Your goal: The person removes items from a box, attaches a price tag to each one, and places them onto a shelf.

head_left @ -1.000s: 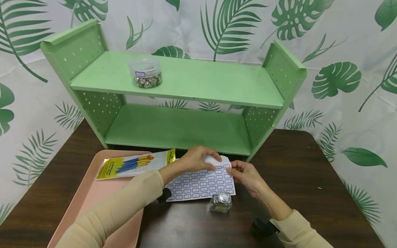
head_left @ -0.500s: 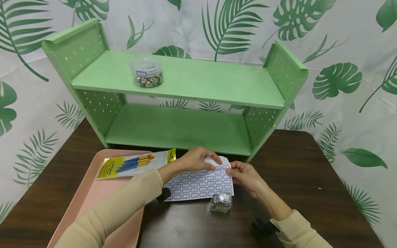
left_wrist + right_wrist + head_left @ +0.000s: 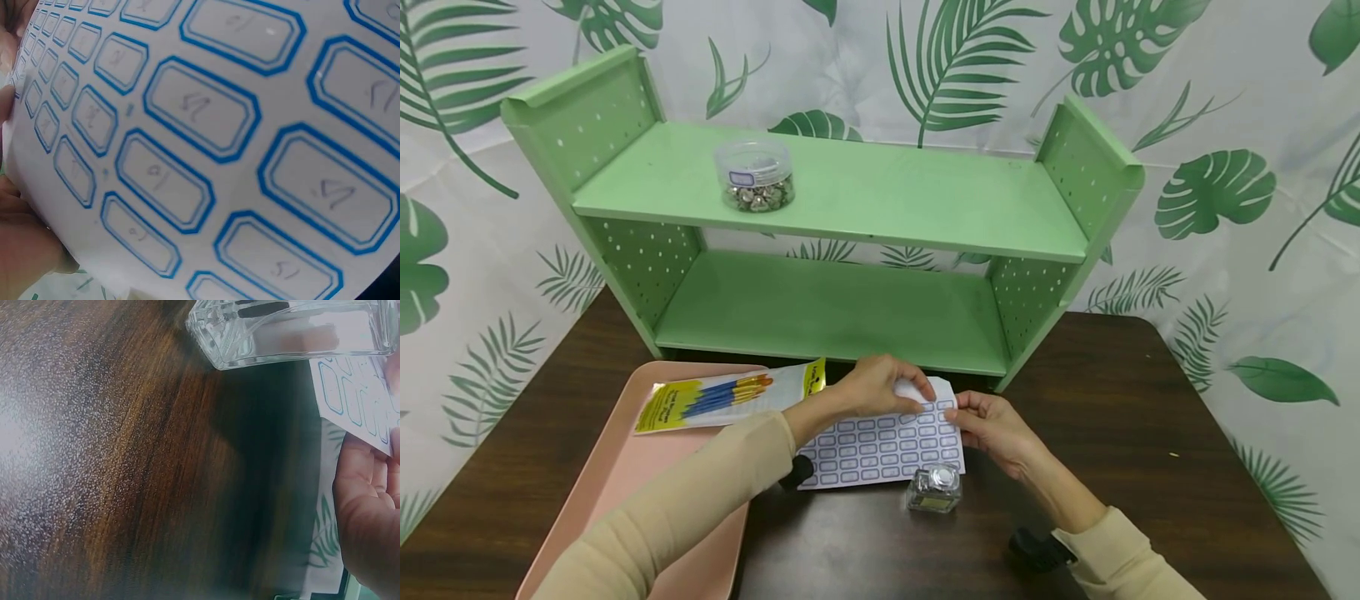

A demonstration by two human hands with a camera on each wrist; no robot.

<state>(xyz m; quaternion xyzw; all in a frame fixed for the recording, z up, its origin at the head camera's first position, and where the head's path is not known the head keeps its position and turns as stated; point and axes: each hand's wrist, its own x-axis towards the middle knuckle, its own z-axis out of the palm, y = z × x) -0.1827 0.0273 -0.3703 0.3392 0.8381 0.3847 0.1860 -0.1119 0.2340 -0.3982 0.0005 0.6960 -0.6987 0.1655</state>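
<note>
From where I stand, much of the label sheet (image 3: 880,446) is covered: the left hand (image 3: 880,387) and forearm (image 3: 815,417) lie across its far left part, and a glass bottle (image 3: 934,500) blocks a bit of its near edge. Small marks sit inside some of its blue-bordered frames, too faint to read. Whether bottle and sheet touch, I can't tell. Both sleeves (image 3: 685,500) run out of sight on the near side, and the pink tray (image 3: 647,467) is cut off there too. The bottle is only partly seen from the right wrist, its top cropped away.

Two hands are at work, both on the one sheet, which is held over the desk (image 3: 1150,442) just right of the tray. The left grip has the far edge between thumb and finger; the right hand (image 3: 1000,429) pinches the right edge, thumb in front, fingers behind. I count one bottle, one tray and one packet of brushes (image 3: 730,398) lying across the tray's far end; the brushes overlap too closely to number. Beyond stands one green rack (image 3: 850,300) with two shelves, and one see-through jar (image 3: 756,196) on the upper shelf, toward the left, partly filled with small metallic pieces I can't identify or count.
</note>
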